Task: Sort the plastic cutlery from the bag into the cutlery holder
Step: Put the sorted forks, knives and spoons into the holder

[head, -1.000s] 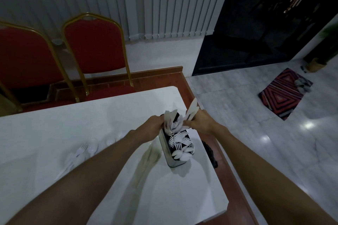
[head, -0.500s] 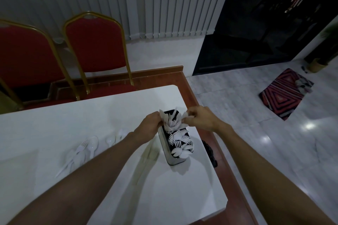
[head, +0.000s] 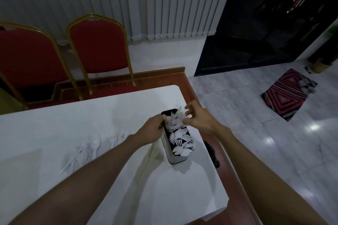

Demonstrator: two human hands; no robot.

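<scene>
The cutlery holder (head: 174, 159), a narrow box with a dark inside, stands near the right edge of the white table (head: 91, 118). White plastic spoons and forks fill its near part. A bunch of white plastic cutlery (head: 172, 119) stands upright in its far part. My left hand (head: 150, 130) is closed around the left side of that bunch. My right hand (head: 198, 119) hovers on the right with fingers spread, fingertips at the tips of the upright pieces. Loose forks and spoons (head: 87, 149) lie on the table to the left.
Thin clear plastic (head: 152, 151) lies beside the holder's left wall. A small dark object (head: 210, 151) sits past the table's right edge on the wooden ledge. Two red chairs (head: 98, 47) stand behind the table. A striped rug (head: 287, 95) lies on the tiled floor.
My right hand pushed a white piece down into the upright bunch, let go of it and spread its fingers. The left hand stayed at the bunch.
</scene>
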